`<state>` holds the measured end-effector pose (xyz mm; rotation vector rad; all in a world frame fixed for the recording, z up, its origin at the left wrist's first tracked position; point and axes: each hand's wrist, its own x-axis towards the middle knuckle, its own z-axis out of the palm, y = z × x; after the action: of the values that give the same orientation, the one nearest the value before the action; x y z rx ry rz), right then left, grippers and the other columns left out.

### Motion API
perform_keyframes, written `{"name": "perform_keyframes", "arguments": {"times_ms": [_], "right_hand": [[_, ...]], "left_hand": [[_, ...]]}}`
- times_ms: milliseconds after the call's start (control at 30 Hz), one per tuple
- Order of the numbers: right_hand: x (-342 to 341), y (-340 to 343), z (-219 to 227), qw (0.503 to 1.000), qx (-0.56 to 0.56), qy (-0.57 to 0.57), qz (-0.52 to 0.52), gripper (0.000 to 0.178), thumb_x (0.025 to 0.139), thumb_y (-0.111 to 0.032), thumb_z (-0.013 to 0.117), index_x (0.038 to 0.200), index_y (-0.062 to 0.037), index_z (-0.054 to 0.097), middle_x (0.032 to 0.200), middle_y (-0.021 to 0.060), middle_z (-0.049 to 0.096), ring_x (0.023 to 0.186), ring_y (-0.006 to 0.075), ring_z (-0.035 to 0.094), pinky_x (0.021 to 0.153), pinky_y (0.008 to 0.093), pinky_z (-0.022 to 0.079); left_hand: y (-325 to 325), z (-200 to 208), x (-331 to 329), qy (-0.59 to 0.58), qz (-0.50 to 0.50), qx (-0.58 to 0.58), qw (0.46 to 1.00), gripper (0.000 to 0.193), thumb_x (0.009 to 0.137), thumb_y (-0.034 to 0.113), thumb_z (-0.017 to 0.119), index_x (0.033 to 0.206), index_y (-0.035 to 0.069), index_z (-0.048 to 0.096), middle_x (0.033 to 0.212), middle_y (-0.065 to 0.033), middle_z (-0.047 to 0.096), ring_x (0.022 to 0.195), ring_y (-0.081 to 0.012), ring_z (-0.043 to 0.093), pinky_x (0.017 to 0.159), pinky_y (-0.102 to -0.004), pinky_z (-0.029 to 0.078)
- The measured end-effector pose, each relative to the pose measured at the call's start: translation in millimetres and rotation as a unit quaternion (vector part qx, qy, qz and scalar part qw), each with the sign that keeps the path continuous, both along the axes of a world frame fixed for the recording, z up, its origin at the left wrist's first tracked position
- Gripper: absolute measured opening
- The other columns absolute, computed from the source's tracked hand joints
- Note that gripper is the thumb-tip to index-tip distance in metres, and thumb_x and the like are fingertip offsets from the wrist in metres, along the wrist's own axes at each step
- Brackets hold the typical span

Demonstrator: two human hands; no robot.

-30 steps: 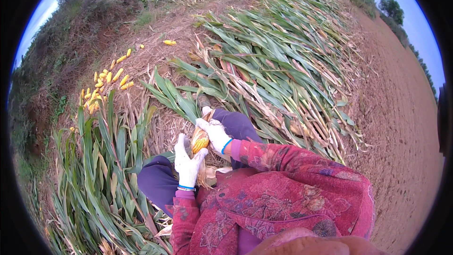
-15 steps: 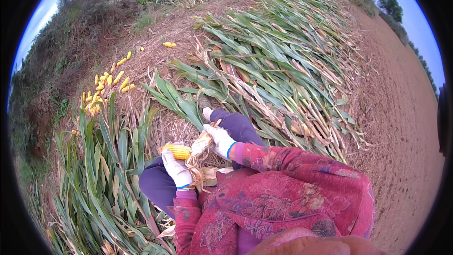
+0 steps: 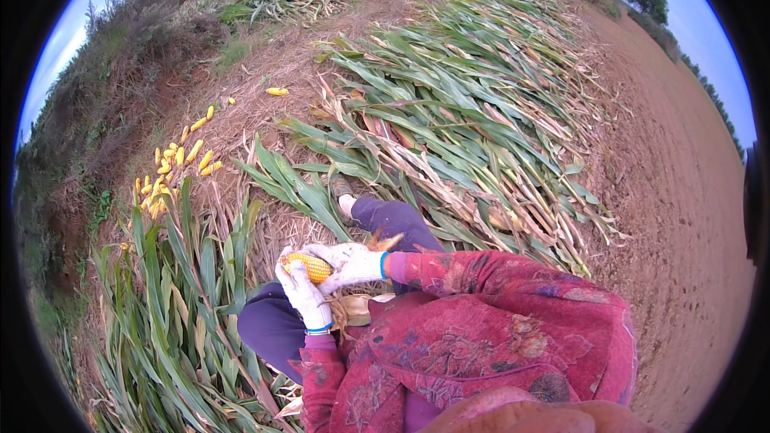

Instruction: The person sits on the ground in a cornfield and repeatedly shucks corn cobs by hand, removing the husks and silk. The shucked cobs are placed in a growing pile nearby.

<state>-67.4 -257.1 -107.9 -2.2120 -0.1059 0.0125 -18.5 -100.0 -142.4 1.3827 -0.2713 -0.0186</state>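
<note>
From the camera on my head, looking down, both my hands are in white gloves and meet in front of my lap. My left hand (image 3: 303,293) is wrapped around the lower end of a yellow corn cob (image 3: 307,265), fingers closed on it. My right hand (image 3: 346,261) comes across from the right and is closed on the other end of the same cob, so the two gloves touch over it. The cob lies roughly level, just above my knees, with only its middle showing between the gloves. Dry husk (image 3: 353,306) hangs just below my hands, against my red patterned sleeve (image 3: 449,269).

I am sitting on the ground with my legs in dark trousers (image 3: 269,329) stretched forward. Cut corn stalks (image 3: 449,136) lie in rows ahead and to the right, and more green leaves (image 3: 172,305) lie on my left. A pile of bare yellow cobs (image 3: 172,168) sits well apart on the dry straw to the upper left, with one lone cob (image 3: 277,91) further off.
</note>
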Motion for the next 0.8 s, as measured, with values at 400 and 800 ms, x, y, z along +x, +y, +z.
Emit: {"name": "perform_keyframes", "arguments": {"times_ms": [400,800], "right_hand": [[-21,16,-50,0.995,0.0,-0.008,0.098,0.044,0.093,-0.044,0.067,0.117,-0.0072,0.07,0.107,0.0184,0.07,0.099,0.0366,0.067,0.091,0.0431,0.051],[-11,4,-110,0.965,-0.162,-0.062,0.195,0.032,0.095,-0.04,0.062,0.122,-0.0255,0.069,0.098,0.0156,0.067,0.093,0.0349,0.066,0.081,0.0462,0.053]], "left_hand": [[1,-4,-4,0.142,-0.039,-0.129,0.981,0.03,0.111,0.027,0.051,0.134,0.008,0.053,0.096,-0.011,0.065,0.079,-0.0222,0.065,0.07,-0.0371,0.057],[15,-34,20,0.398,-0.093,-0.286,0.867,0.041,0.107,0.05,0.053,0.112,0.009,0.058,0.083,-0.0079,0.06,0.071,-0.026,0.058,0.071,-0.0454,0.055]]}}
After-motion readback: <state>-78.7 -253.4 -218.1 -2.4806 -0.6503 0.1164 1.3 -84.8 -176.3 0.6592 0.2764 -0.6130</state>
